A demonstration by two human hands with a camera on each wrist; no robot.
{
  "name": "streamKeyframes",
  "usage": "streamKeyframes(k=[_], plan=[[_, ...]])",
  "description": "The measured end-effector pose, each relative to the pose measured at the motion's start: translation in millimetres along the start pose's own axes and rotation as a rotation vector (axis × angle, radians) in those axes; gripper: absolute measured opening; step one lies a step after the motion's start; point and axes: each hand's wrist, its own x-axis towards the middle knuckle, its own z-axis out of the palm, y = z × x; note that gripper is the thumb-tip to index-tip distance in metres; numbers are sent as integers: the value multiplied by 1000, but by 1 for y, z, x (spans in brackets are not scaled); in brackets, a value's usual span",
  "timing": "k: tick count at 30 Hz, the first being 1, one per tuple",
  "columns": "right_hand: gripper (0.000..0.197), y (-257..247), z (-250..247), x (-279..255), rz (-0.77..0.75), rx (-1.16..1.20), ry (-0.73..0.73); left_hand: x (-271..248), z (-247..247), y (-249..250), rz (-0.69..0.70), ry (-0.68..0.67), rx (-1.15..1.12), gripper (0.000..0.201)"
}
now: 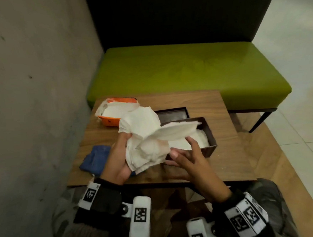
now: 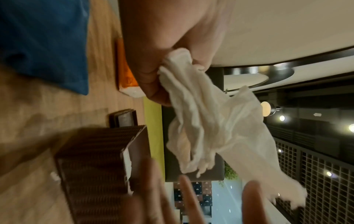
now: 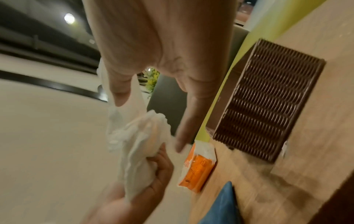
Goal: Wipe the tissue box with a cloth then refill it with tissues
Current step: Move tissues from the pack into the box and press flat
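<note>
Head view, left to right. A folded blue cloth (image 1: 94, 160) is seen lying at lower left of the wooden table top (image 1: 227, 161), released and apart from the box; wiping is judged finished, the cloth parked within reach.

Just right of it, the left hand (image 1: 117, 158) is raised at frame centre-left. Its fingers are curled round a crumpled bundle of white tissues (image 1: 146, 137), thumb pinching the gathered end (confirmed in the left wrist view (image 2: 201, 118)). The bundle is held above the table so that its free end can be fed down into the box.

Behind the hand, at upper left of the table, an opened orange plastic tissue pack (image 1: 114, 112) is seen lying, presumably the supply.

At frame centre, the dark brown ribbed rectangular tissue box (image 1: 209, 148) is standing on the table, open side up, white tissue already lying inside. Its long axis runs from lower left to upper right of the frame. The dark lid (image 1: 172, 114) is lying just behind it, towards the green bench (image 1: 185, 68).

The right hand (image 1: 187, 153) is seen at the box's near end, fingers spread and nearly straight, gripping nothing; contact with the tissue cannot be told. It is judged ready to flatten the sheets into the box.
</note>
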Motion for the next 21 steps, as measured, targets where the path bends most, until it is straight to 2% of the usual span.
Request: streamKeyframes(k=[3, 11, 14, 16, 21], plan=[[83, -5, -4, -2, -132, -22, 58, -10, 8, -12, -56, -39, -7, 25], [18, -8, -17, 0, -344, -399, 109, -30, 24, -38, -260, -191, -128, 32], [25, 1, -15, -1, -451, -511, 189, -29, 27, -47, -263, -191, -148, 34], [28, 4, -15, -3, -505, -507, 249, -29, 26, -50, -266, -199, -146, 36], [31, 9, -19, -7, -469, -448, 288, -34, 30, -47, -266, -296, -160, 58]])
